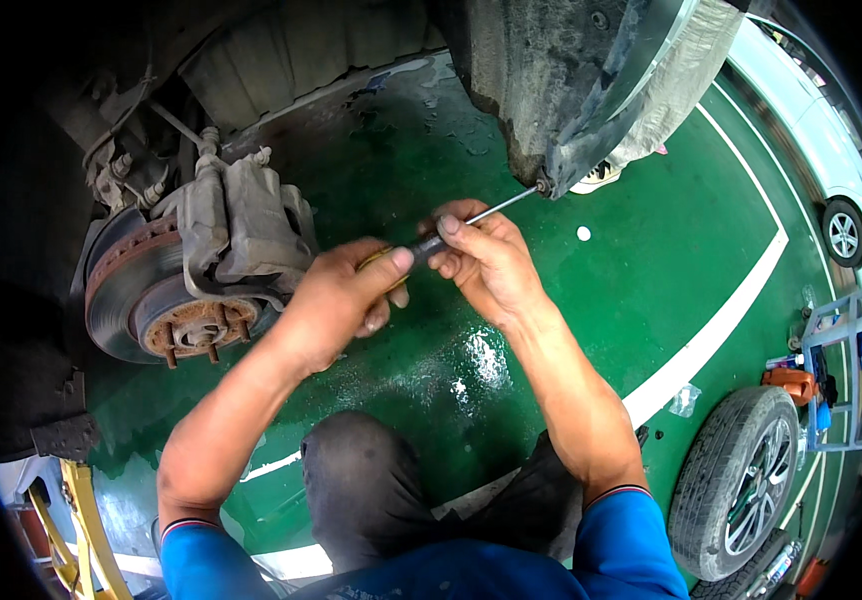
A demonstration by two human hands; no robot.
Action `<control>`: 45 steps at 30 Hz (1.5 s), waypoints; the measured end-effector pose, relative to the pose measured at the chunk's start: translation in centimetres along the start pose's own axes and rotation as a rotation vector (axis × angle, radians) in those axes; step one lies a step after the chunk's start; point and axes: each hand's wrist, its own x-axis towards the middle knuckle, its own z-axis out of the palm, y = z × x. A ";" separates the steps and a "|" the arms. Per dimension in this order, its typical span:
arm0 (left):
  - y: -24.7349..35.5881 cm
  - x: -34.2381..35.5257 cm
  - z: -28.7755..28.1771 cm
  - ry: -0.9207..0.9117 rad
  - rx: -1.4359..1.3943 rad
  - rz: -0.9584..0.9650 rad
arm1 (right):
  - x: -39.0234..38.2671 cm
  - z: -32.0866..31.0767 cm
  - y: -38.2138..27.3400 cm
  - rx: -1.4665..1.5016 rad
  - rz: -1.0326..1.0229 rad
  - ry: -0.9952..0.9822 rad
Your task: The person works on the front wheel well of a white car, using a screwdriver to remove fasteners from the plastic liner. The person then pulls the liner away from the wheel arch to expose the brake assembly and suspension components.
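Both hands are on a screwdriver (504, 206) with a dark and yellow handle and a thin metal shaft. My left hand (346, 295) wraps round the back of the handle. Farther forward, my right hand (486, 258) closes its fingers on the handle where the shaft begins. The shaft slants up to the right, and its tip meets a fastener (543, 186) at the lower corner of the grey wheel arch liner (521, 80). How the tip sits in the fastener is too small to tell.
At left are a rusty brake disc (116, 290) and its caliper (256, 215). A removed wheel (736, 480) lies at lower right beside a metal rack (841, 350). A yellow stand (86, 520) is at lower left. Another person's shoe (596, 178) shows behind the liner; a car (816, 120) stands beyond.
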 end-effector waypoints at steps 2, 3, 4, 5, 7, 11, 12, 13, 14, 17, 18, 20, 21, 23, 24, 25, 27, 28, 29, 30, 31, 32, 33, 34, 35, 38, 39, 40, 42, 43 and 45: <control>-1.6 -0.1 1.0 0.402 0.848 0.760 | -0.1 0.2 -0.1 0.023 0.026 -0.015; -1.8 0.3 0.9 0.419 0.926 0.875 | -0.1 0.3 -0.1 0.040 0.014 -0.011; -2.2 0.8 0.8 0.437 1.004 0.991 | -0.1 0.5 0.0 0.057 0.003 -0.007; -2.2 0.9 0.8 0.432 0.958 0.999 | 0.0 0.6 0.0 0.072 -0.006 -0.005; -2.2 1.0 0.8 0.421 0.867 1.014 | 0.0 0.7 0.1 0.016 -0.011 0.034; 1.7 -0.5 -0.2 -0.055 -0.403 -0.128 | 0.4 0.1 0.0 -0.028 -0.014 0.029; 1.7 -0.4 -0.4 -0.077 -0.369 -0.137 | 0.3 0.1 0.0 -0.023 -0.001 0.027; 1.7 -0.3 -0.4 -0.101 -0.334 -0.146 | 0.1 0.0 0.0 -0.019 0.012 0.026; 1.7 -0.1 -0.6 -0.124 -0.295 -0.154 | 0.0 0.1 -0.1 -0.013 0.022 0.023; -1.4 0.7 0.1 0.261 0.663 0.643 | 0.1 0.5 -0.5 0.075 0.032 -0.023; -1.7 0.6 0.4 0.429 1.112 0.974 | 0.1 0.5 -0.5 0.082 0.016 -0.018; -1.4 0.7 0.4 0.422 1.137 0.963 | 0.1 0.4 -0.6 0.092 -0.015 -0.008; -0.9 0.7 0.5 0.416 1.110 0.956 | 0.1 0.2 -0.6 0.078 -0.018 -0.003; 0.2 0.1 0.9 0.332 0.791 0.700 | 0.2 -0.3 -0.5 0.053 -0.029 0.007; 0.8 -0.6 1.1 0.244 0.503 0.448 | 0.3 -0.5 -0.5 0.048 -0.035 0.002; 1.2 -0.9 1.2 0.153 0.217 0.195 | 0.4 -0.7 -0.5 0.042 -0.041 -0.002; 1.5 -0.8 0.0 0.036 -0.061 0.030 | 0.4 -0.6 -0.3 0.053 -0.034 -0.014; 1.3 -0.7 0.2 0.083 0.089 0.123 | 0.3 -0.5 -0.3 0.061 -0.038 -0.009; 1.0 -0.6 0.4 0.131 0.240 0.217 | 0.2 -0.3 -0.3 0.070 -0.041 -0.006; 0.6 -0.4 0.6 0.178 0.391 0.310 | 0.2 -0.1 -0.3 0.079 -0.045 -0.003; 0.1 -0.2 0.7 0.224 0.543 0.403 | 0.0 0.1 -0.4 0.102 -0.020 -0.016; -0.7 0.0 0.8 0.338 0.867 0.736 | -0.1 0.4 -0.6 0.121 0.003 -0.032; -1.1 0.3 0.7 0.382 0.979 0.840 | -0.1 0.7 -0.7 0.140 0.026 -0.049; -1.2 0.5 0.6 0.426 1.093 0.943 | 0.1 0.7 -0.6 0.111 0.017 -0.031; -1.1 0.7 0.7 0.409 1.028 0.971 | 0.2 0.4 -0.4 0.077 0.006 -0.005; -0.9 0.8 0.9 0.336 0.601 0.746 | 0.3 0.1 -0.2 0.033 -0.012 0.028; -0.2 0.0 1.2 0.290 0.314 0.466 | 0.2 0.1 -0.3 0.031 -0.017 0.035; 0.5 -0.6 1.3 0.238 0.033 0.182 | 0.2 0.0 -0.5 0.038 -0.022 0.035; 1.5 -0.5 -0.3 -0.017 -0.425 -0.119 | 0.4 0.2 -0.6 0.063 -0.018 0.017; 0.9 0.0 -0.9 -0.069 -0.365 -0.073 | 0.3 0.3 -0.5 0.084 -0.027 0.017; -0.4 0.5 -0.6 0.086 0.131 0.375 | 0.5 0.6 -0.2 0.124 -0.047 0.006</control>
